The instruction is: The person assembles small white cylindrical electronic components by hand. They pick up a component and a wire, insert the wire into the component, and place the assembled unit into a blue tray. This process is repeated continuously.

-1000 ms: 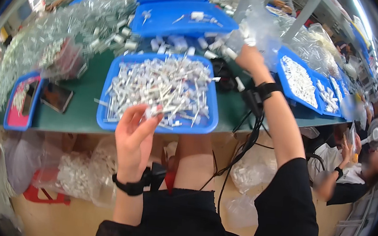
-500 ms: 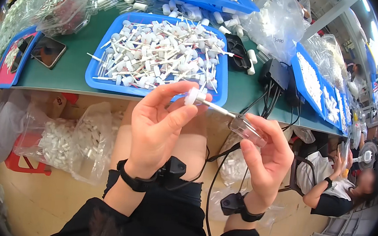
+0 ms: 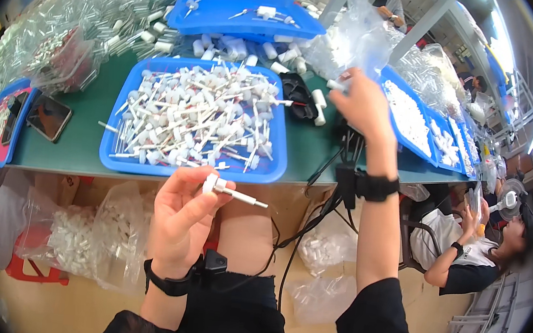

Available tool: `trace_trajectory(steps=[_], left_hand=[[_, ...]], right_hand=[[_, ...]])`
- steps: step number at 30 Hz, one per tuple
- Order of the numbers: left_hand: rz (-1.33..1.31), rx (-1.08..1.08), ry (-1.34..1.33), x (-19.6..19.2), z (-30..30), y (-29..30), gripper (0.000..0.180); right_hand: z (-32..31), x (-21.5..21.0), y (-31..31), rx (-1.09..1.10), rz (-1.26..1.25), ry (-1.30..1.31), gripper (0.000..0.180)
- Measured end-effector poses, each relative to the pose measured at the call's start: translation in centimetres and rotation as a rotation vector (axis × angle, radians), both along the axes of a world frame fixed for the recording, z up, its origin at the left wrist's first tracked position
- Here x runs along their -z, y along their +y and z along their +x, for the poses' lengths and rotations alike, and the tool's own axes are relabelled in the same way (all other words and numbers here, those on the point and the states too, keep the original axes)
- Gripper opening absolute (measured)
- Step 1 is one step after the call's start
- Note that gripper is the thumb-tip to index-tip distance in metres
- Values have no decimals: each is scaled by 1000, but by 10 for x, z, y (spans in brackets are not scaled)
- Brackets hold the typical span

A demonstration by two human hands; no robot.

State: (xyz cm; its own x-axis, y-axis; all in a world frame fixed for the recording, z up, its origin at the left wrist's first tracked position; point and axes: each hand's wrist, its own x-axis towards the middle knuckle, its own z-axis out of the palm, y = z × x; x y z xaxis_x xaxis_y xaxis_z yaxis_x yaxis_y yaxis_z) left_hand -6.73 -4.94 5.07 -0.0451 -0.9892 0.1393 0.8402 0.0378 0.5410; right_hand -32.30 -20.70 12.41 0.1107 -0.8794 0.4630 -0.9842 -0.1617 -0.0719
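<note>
My left hand (image 3: 185,213) is closed in a pinch on a white plastic cap with a thin white stem (image 3: 240,195), held in front of the tray's near edge. The stem points right and its tip is bare. My right hand (image 3: 367,105) is stretched out over the back right of the table, beside a clear plastic bag (image 3: 351,42) and a small white cylinder (image 3: 335,84). Its fingers are bent and blurred, and whatever they may hold is hidden. A blue tray (image 3: 191,173) heaped with similar white stemmed caps lies in front of me.
Blue trays (image 3: 241,32) stand behind, near a heap of clear tubes (image 3: 75,10). A black dish (image 3: 300,96) sits right of the tray. A phone (image 3: 48,119) lies left. Cables (image 3: 323,218) hang off the table edge. A co-worker (image 3: 466,246) sits at right.
My right hand has moved away from the left, up and over the back of the table. The clear vial is off the stem. My left hand still holds the cap, slightly lower and further left.
</note>
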Motion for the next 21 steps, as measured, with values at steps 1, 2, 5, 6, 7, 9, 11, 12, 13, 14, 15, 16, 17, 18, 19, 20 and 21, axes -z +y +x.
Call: trace_trajectory(steps=[1,2,5,6,7,9,11,12,13,14,15,16,17,18,19,20,21], left_hand=[[-1,5,-10,2,1,-1,25],[13,-9,-25,2,4,0,26],[2,-34,-43,1,11,-2,26],[12,-33,-48,0,10,-3,27],[19,-24,-53,-2,11,-5,27],[17,-31,-53,-1,15,-3,26],[24,-31,-43,-1,16,0,25],[32,-33,-45,0,17,1,25],[39,-33,-46,1,18,2,24],[47,-32,-47,2,17,3,24],[47,-39,-57,2,19,4,24],[46,-46,-65,2,20,6,24],[45,-51,-73,2,21,7,23],[49,-53,-70,2,21,8,23],[53,-55,-67,2,20,8,23],[56,-56,-64,2,20,8,23],[56,-53,-61,1,20,8,23]], right_hand=[[5,2,-11,57,166,83,29],[14,4,-22,89,267,192,28],[24,17,-35,127,342,261,31],[23,21,-38,155,358,270,30],[24,25,-40,169,313,276,27],[25,33,-49,214,278,281,18],[18,38,-52,183,255,279,20],[17,42,-53,159,247,253,25],[12,43,-53,146,218,141,24],[5,43,-52,134,188,31,24],[3,42,-52,113,160,-86,23],[3,40,-52,130,142,-44,23],[3,38,-52,148,122,-2,23],[2,36,-51,171,104,40,22],[2,38,-51,188,122,101,22],[3,42,-53,205,139,162,21],[4,43,-54,222,153,222,21]])
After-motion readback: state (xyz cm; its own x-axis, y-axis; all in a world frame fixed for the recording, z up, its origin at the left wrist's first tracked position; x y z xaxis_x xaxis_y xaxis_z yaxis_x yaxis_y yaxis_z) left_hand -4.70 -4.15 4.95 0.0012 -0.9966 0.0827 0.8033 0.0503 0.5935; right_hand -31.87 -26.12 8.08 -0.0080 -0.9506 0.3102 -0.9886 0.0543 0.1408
